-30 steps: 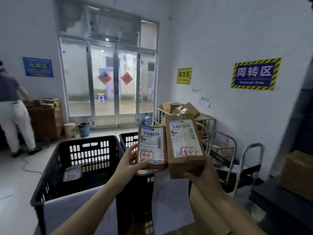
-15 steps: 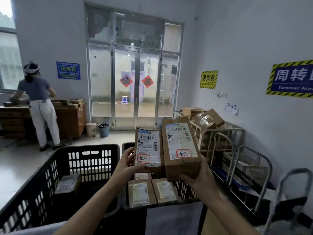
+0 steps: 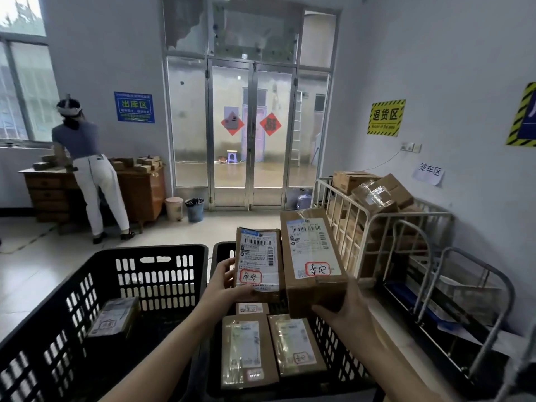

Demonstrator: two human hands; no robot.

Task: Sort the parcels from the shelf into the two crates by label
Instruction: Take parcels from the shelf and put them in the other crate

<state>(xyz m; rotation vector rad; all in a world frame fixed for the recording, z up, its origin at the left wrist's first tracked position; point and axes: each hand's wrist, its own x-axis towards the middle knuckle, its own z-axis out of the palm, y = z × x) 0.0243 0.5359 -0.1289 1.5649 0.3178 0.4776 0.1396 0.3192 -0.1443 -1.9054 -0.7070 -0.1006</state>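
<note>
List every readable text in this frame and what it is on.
"出库区": blue wall sign.
"退货区", "Return of the area": yellow wall sign.
"笼车区": paper sheet on wall.
"泰安", handwritten, red-boxed: smaller parcel in left hand, larger parcel in right hand.
Unreadable: printed label text, crated parcels, cut-off sign at right, red door diamonds.

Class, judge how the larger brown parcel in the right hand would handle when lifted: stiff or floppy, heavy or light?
Probably stiff: the larger parcel shows straight box edges though the right hand grips only its lower end. Likely light, since one hand holds it up.
</note>
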